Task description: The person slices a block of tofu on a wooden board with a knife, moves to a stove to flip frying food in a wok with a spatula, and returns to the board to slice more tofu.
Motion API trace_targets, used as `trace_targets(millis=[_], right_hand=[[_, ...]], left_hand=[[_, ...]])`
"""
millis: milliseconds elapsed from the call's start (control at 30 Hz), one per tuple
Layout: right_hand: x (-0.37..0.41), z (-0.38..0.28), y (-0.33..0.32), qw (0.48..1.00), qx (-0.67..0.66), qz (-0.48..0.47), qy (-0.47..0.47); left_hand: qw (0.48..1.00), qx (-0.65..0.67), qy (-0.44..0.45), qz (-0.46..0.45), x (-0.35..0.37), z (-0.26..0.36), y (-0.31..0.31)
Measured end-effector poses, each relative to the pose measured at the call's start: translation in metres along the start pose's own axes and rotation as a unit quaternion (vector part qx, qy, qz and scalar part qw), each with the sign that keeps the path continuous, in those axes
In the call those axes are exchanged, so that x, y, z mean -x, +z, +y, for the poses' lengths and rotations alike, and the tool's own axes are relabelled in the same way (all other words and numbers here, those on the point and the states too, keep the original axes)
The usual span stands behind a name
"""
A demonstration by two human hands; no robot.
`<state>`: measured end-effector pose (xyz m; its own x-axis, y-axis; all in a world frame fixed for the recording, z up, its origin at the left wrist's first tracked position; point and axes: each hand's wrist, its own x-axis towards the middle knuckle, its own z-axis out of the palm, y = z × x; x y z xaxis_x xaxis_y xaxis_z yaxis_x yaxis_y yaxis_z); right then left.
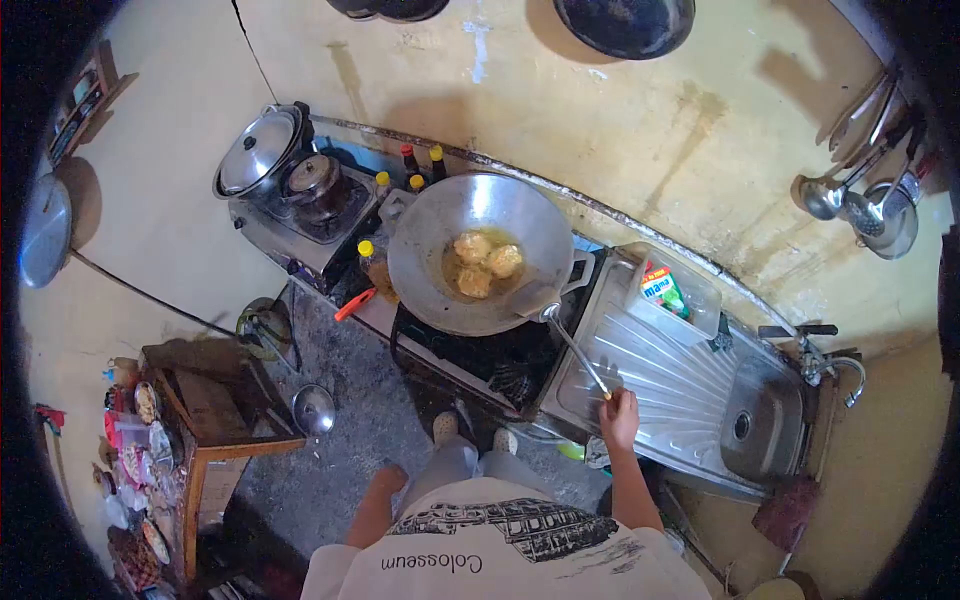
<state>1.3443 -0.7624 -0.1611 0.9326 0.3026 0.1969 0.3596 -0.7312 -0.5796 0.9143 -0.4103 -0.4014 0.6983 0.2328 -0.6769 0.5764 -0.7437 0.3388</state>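
Observation:
A large metal wok sits on the stove, with three golden pieces of food frying in oil at its bottom. My right hand is closed around the handle end of a long spatula. The spatula's broad blade rests at the wok's lower right rim. Down by my left thigh hangs my left hand, away from the stove; its fingers are too small to make out.
Right of the stove is a steel sink with a drainboard holding a plastic container. Bottles stand behind the wok. Pots sit at the left. Ladles hang on the right wall. A cluttered wooden table stands lower left.

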Motion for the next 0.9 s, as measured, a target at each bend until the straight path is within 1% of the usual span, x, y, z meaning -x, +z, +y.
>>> trace_targets(millis=[67, 133, 167, 200, 267, 300, 367, 433, 500, 567, 600, 667, 767, 900], right_hand=[[0.001, -0.007, -0.008, 1.0, -0.005, 0.005, -0.003], [-0.001, -0.029, -0.023, 1.0, -0.019, 0.008, -0.003], [-0.003, -0.043, -0.031, 1.0, -0.025, 0.009, -0.001], [-0.008, -0.061, -0.038, 0.999, -0.032, 0.029, -0.017], [-0.018, -0.073, -0.039, 0.999, 0.006, 0.03, -0.035], [-0.024, -0.08, -0.039, 0.998, 0.026, 0.031, -0.044], [-0.042, -0.108, -0.041, 0.999, 0.031, 0.006, -0.011], [-0.065, -0.136, -0.042, 0.999, 0.045, -0.013, 0.019], [-0.087, -0.16, -0.036, 0.995, 0.078, -0.032, 0.045], [-0.109, -0.179, -0.027, 0.989, 0.118, -0.052, 0.071], [-0.118, -0.183, -0.021, 0.988, 0.132, -0.052, 0.065], [-0.136, -0.186, -0.004, 0.984, 0.161, -0.052, 0.054], [-0.151, -0.196, 0.014, 0.983, 0.167, -0.035, 0.073], [-0.159, -0.199, 0.021, 0.981, 0.18, -0.045, 0.061]], left_hand=[[0.998, -0.031, 0.043, -0.041, -0.003, 0.01, -0.012], [0.998, 0.047, 0.028, 0.008, 0.017, 0.053, -0.072], [0.996, 0.085, 0.02, 0.031, 0.019, 0.062, -0.087], [0.995, 0.091, -0.018, 0.047, 0.012, 0.063, -0.093], [0.988, 0.099, -0.093, 0.08, -0.012, 0.051, -0.093], [0.989, 0.093, -0.047, 0.101, -0.026, 0.035, -0.088], [0.985, 0.082, 0.048, 0.144, -0.056, -0.006, -0.072], [0.984, 0.141, 0.021, 0.104, -0.051, -0.004, -0.099], [0.99, 0.112, 0.031, 0.084, -0.047, -0.006, -0.119], [0.993, -0.004, 0.075, 0.087, -0.049, -0.02, -0.126], [0.992, 0.04, 0.052, 0.104, -0.044, -0.024, -0.128], [0.982, 0.126, 0.006, 0.138, -0.027, -0.034, -0.126], [0.986, 0.004, 0.099, 0.134, -0.082, -0.135, -0.044], [0.983, -0.024, 0.118, 0.137, -0.063, -0.169, -0.027]])
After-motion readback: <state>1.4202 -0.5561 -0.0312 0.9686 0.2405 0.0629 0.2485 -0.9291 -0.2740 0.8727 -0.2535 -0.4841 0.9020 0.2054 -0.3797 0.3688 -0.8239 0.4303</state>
